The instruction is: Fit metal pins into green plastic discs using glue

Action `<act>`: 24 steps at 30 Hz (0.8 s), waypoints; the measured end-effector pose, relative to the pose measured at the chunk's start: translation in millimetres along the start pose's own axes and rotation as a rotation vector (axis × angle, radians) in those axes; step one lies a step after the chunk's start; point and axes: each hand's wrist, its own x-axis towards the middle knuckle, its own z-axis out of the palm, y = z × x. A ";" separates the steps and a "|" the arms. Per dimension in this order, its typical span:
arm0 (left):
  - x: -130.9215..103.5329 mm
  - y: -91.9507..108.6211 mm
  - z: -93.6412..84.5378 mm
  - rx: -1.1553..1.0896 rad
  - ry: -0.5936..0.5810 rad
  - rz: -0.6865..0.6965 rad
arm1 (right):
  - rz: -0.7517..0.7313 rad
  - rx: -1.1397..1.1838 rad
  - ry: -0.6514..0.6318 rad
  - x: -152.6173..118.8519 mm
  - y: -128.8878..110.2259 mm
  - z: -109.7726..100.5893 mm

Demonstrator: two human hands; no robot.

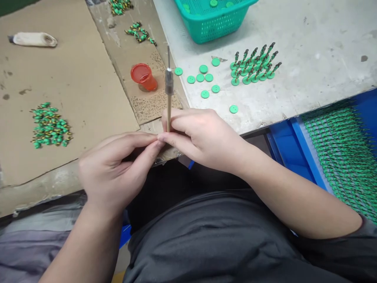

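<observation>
My right hand (200,131) grips a thin-handled paintbrush (169,102), its dark ferrule and fine tip pointing up and away from me. The fingertips of my left hand (118,167) are pinched together and meet those of the right at the table's front edge. Whatever the left fingers hold is hidden. Just beyond the brush stands a small red cup (150,81) with red liquid in it. Loose green button-like discs (204,94) lie to the right of the brush.
Green discs with upright dark-tipped stems (255,70) stand in rows at right. Behind is a teal basket (218,29) of discs. Small green-and-yellow pieces (51,125) lie on the cardboard (85,78), near a rolled tube (33,39). A blue crate (297,145) of green pieces sits below right.
</observation>
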 end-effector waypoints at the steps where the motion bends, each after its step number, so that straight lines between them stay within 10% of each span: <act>1: -0.2 -0.5 -0.4 0.001 -0.007 0.001 | -0.010 0.003 0.005 0.0 -0.2 -0.1; 24: 1.0 -1.3 2.4 0.019 0.002 0.095 | -0.157 -0.088 -0.016 -0.8 7.6 2.8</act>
